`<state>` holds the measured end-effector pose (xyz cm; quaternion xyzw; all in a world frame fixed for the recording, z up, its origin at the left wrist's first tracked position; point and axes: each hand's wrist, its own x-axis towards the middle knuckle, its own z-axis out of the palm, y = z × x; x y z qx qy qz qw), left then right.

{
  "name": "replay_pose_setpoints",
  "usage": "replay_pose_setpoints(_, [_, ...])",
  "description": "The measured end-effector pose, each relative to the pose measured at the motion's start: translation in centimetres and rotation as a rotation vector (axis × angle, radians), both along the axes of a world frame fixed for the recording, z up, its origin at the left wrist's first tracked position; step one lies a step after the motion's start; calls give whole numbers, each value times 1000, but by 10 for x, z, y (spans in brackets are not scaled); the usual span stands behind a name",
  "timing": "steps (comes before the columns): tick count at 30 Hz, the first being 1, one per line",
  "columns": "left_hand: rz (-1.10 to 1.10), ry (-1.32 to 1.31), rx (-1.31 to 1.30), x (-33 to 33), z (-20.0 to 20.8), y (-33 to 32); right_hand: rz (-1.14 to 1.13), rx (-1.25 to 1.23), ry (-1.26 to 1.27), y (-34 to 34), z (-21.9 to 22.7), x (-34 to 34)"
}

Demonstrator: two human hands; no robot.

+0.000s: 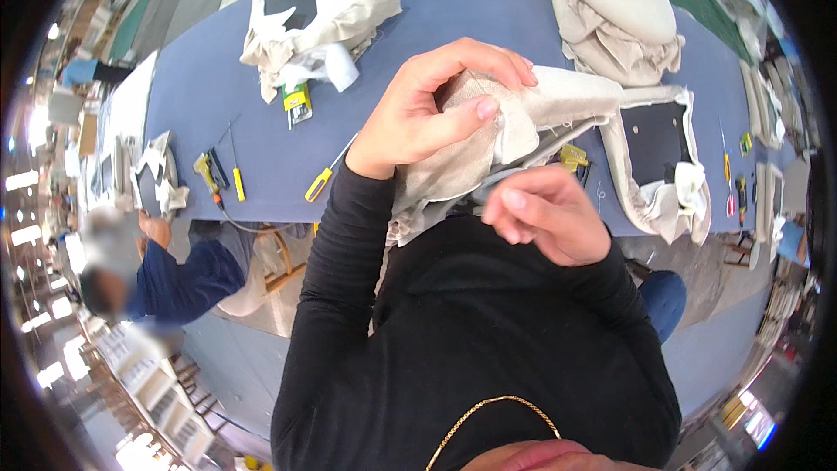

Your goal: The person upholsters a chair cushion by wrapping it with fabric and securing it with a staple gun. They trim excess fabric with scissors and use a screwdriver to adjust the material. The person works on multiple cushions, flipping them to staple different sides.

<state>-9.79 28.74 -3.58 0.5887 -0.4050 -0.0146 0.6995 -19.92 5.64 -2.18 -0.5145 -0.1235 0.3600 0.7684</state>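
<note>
My left hand (pixel 436 109) grips the upper edge of a beige fabric-covered seat cushion (pixel 449 166), thumb on the near face and fingers over the top. The cushion is tilted up in front of me, with loose cloth folded at its corner and a grey underside showing. My right hand (pixel 554 214) is beside the cushion's lower right side, its fingers curled and the thumb close to them. Whatever those fingers may hold is hidden. Behind that hand lies a yellow staple gun (pixel 573 157), partly covered.
The blue table (pixel 471 0) carries a fabric-trimmed frame (pixel 615 148), stacked beige cushions (pixel 610 0), another loose-clothed piece (pixel 349 17), a yellow-green box (pixel 297 105) and yellow-handled screwdrivers (pixel 319 185). At left, a co-worker (pixel 187 275) sits near another staple gun (pixel 209 172) with a hose.
</note>
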Motion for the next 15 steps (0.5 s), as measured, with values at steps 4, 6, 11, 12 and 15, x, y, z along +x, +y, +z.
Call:
replay_pose_setpoints(4, [-9,14,13,7,4,-15,-152,552,619,35,-5,-11])
replay_pose_setpoints(6, [4,33,23,5,5,-20,-168,786,641,41,-14,-4])
replay_pose_setpoints(11, [9,27,32,1,4,-23,-321,813,473,39,-9,-6])
replay_pose_setpoints(12, [17,16,33,-1,4,-21,-426,710,425,38,-1,-8])
replay_pose_setpoints(15, [33,11,-16,-6,5,-20,-625,516,294,39,12,-13])
